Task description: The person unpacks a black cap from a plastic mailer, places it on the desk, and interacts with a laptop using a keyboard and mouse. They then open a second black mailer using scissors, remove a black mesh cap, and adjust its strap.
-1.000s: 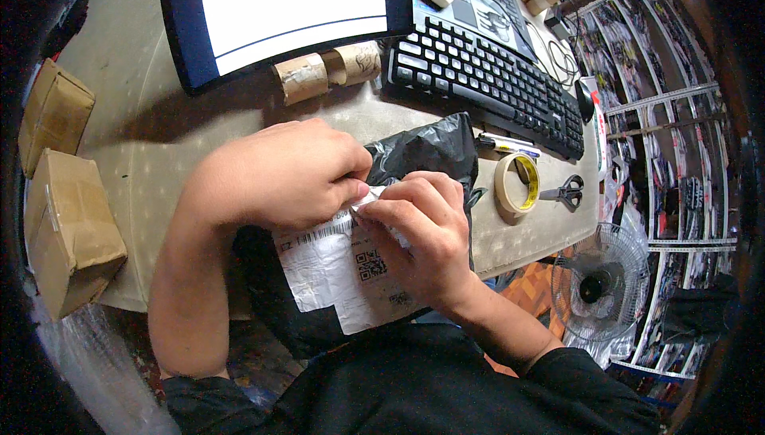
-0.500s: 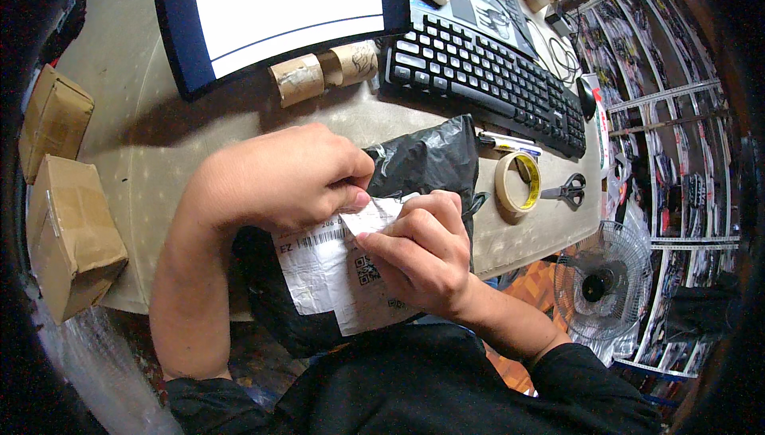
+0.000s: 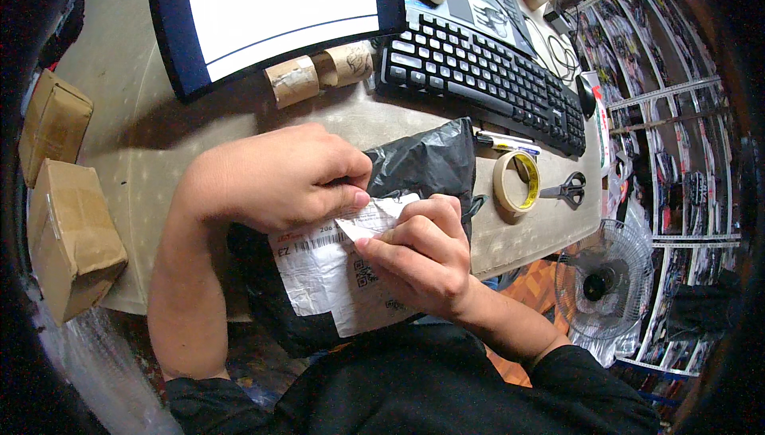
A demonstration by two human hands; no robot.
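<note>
A black plastic mailer bag [image 3: 426, 154] lies across the near table edge, towards my body. A wrinkled white shipping label [image 3: 319, 284] with a barcode and square codes is stuck on its upper side. My left hand [image 3: 291, 180] reaches over from the left, fingers curled, its thumb and forefinger pinching the label's far edge. Thumb against bent fingers, my right hand [image 3: 426, 256] grips a folded-back flap of the same label. Between the two thumbs this flap stands up, showing a torn or creased edge. The right hand hides the label's right part.
Tape roll [image 3: 516, 182], scissors [image 3: 570, 190] and pens [image 3: 506, 143] lie right of the bag. Beyond are a black keyboard [image 3: 478, 80], a monitor [image 3: 279, 13] and cardboard tubes [image 3: 292, 82]. Brown boxes [image 3: 76, 236] stand left; a fan [image 3: 602, 280] stands at right by the shelves.
The label flap is lifted slightly more, and my right thumb has moved a little lower. My left hand keeps its pinch. The whole view has shifted slightly.
</note>
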